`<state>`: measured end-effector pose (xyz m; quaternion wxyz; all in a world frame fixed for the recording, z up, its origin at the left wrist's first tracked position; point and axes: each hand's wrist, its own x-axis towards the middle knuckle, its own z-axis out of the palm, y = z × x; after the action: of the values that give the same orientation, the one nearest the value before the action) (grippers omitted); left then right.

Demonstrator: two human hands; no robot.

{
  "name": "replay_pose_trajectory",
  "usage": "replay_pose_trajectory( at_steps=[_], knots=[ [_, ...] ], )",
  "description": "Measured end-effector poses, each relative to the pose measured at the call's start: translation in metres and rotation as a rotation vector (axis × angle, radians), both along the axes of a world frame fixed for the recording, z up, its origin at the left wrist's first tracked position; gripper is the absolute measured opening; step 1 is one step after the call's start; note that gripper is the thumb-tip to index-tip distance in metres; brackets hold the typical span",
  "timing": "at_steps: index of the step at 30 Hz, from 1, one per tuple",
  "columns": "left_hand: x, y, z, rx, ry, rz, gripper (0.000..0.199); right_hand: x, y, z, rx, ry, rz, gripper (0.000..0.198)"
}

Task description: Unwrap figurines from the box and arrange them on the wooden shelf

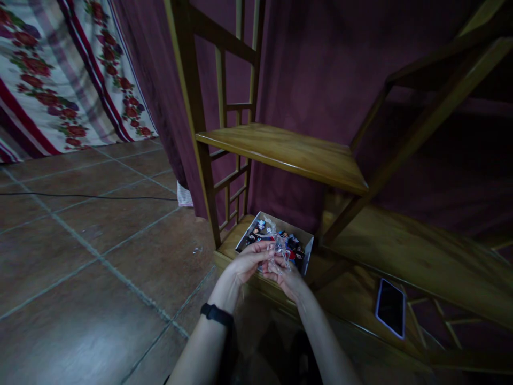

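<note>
Both hands meet over the near side of a shallow cardboard box [308,251] on the low wooden shelf. Between their fingertips is a tangle of clear plastic pieces [281,247]; their exact kind cannot be made out. My left hand [250,261], with a black band [217,314] on its wrist, pinches the tangle from the left. From below and the right, my right hand [284,275] has its fingers curled round it. Small colourful figurines [294,245] fill the box behind, partly hidden by the plastic and my hands.
A wooden shelf board [284,152] juts out above the box, beside a slatted upright [192,107]. To the right lies a phone [390,308] on the lower shelf. A black cable [88,196] crosses the tiled floor [72,256]. A small clear scrap [197,249] lies there too.
</note>
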<state>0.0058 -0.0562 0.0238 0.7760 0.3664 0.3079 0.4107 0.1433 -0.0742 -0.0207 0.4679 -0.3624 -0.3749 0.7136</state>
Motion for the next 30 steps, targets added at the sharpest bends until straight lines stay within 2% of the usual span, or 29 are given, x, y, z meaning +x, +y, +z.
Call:
replay_pose_trajectory(
  at_steps=[7,14,20,30],
  knots=[
    [0.001,0.005,-0.006,-0.009,0.011,0.106,0.047,-0.002,0.001,-0.002,-0.017,0.007,-0.007,0.03],
    [-0.003,0.015,-0.015,0.012,0.031,0.238,0.047,0.008,0.009,-0.009,-0.065,-0.098,-0.133,0.036],
    [-0.003,0.024,-0.025,-0.028,0.121,0.321,0.049,0.015,0.012,-0.008,0.006,-0.105,-0.259,0.035],
    [0.003,0.027,-0.036,-0.019,0.234,0.361,0.05,0.015,0.017,-0.016,0.16,-0.285,-0.328,0.034]
  ],
)
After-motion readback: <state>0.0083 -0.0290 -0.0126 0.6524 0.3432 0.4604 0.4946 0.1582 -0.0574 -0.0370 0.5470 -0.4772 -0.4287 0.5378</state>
